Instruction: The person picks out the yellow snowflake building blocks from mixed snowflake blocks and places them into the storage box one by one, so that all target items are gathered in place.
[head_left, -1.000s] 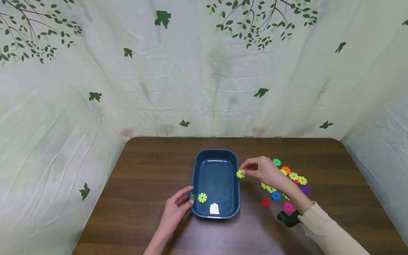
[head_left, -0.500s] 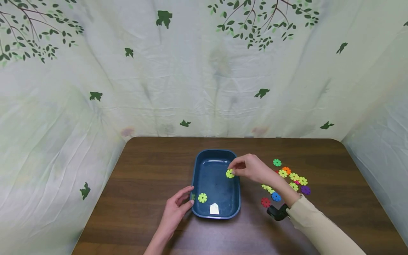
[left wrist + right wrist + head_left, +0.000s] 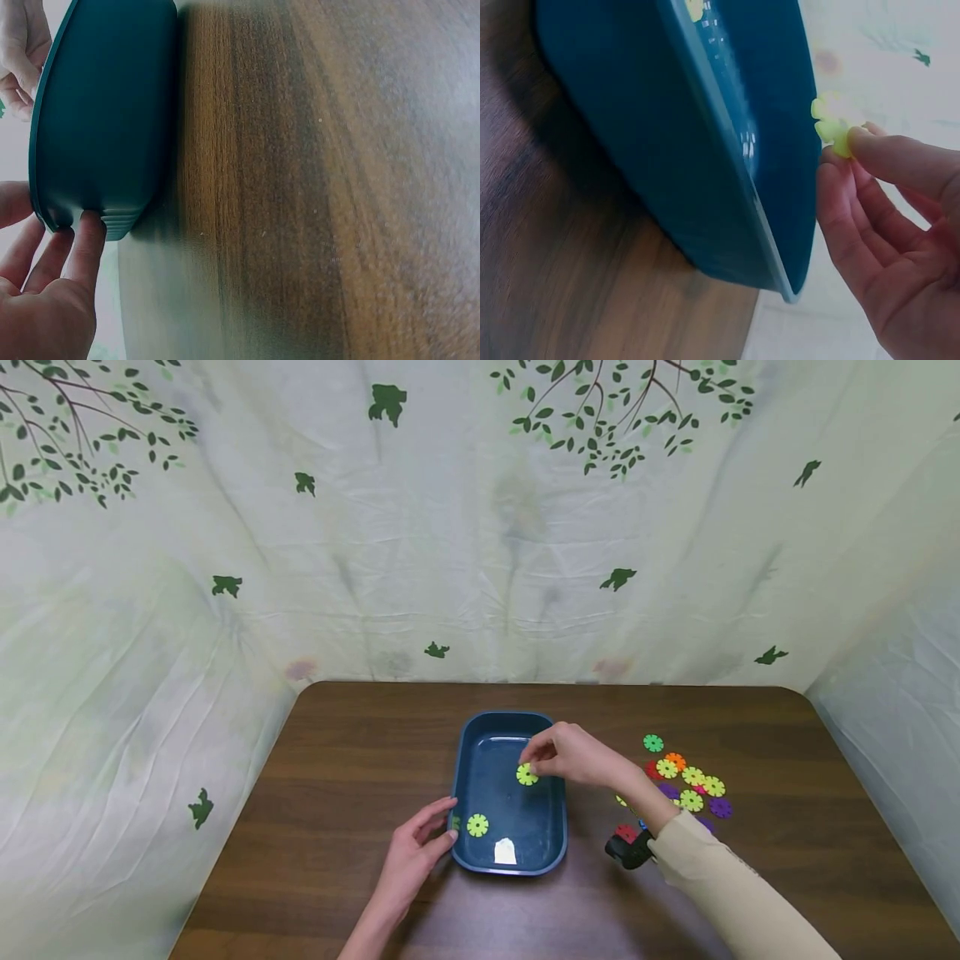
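A dark blue plastic tray (image 3: 513,810) stands on the wooden table. My left hand (image 3: 415,847) holds its left rim, with the thumb at the rim and several fingers against the outer wall (image 3: 112,112). Above the tray, my right hand (image 3: 576,755) pinches a yellow notched plastic disc (image 3: 527,775) between thumb and fingertips; in the right wrist view this yellow disc (image 3: 831,126) is clearly apart from the tray. One other yellow disc (image 3: 477,825) lies on the tray floor near the left hand. A white patch (image 3: 505,852) shows at the tray's near end.
Right of the tray lies a loose group of notched discs, among them green (image 3: 653,743), orange (image 3: 675,762), yellow (image 3: 692,801) and purple (image 3: 720,807) ones. My right forearm and a black wrist camera (image 3: 628,850) cover part of that group. A leaf-printed cloth (image 3: 480,568) hangs behind the table.
My right hand has moved left with the yellow disc, from beside the tray's right rim to over the tray. The left hand has stayed at the left rim.
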Available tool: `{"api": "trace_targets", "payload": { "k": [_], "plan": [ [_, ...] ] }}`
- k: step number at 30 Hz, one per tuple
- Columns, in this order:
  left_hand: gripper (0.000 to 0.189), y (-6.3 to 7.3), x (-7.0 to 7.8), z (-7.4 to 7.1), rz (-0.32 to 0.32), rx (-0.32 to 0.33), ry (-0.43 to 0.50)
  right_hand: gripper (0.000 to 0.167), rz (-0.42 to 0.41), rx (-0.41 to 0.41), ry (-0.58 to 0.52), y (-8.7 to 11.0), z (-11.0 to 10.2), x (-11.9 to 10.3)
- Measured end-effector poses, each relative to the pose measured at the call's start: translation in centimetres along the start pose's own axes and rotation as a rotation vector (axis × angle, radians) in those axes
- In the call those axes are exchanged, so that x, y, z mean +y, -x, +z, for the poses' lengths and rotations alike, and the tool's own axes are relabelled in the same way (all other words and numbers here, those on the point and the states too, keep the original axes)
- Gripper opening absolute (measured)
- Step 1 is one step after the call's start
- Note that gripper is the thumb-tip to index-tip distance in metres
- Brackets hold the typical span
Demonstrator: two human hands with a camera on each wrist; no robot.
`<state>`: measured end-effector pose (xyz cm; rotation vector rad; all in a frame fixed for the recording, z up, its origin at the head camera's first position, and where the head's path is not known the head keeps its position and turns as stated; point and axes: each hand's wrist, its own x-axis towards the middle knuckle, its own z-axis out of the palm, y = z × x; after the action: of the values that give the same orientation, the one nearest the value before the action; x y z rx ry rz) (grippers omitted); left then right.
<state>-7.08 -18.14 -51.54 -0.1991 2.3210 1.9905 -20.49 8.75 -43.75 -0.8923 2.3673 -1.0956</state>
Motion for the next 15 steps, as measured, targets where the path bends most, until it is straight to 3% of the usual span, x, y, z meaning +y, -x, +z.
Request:
{"api": "trace_targets", "payload": {
  "k": [15],
  "plan": [
    [0.043,0.0,0.1,0.0,-0.007,0.001,-0.006,0.014,0.034,-0.115,-0.03,-2.3,1.2,-0.5]
  ]
}}
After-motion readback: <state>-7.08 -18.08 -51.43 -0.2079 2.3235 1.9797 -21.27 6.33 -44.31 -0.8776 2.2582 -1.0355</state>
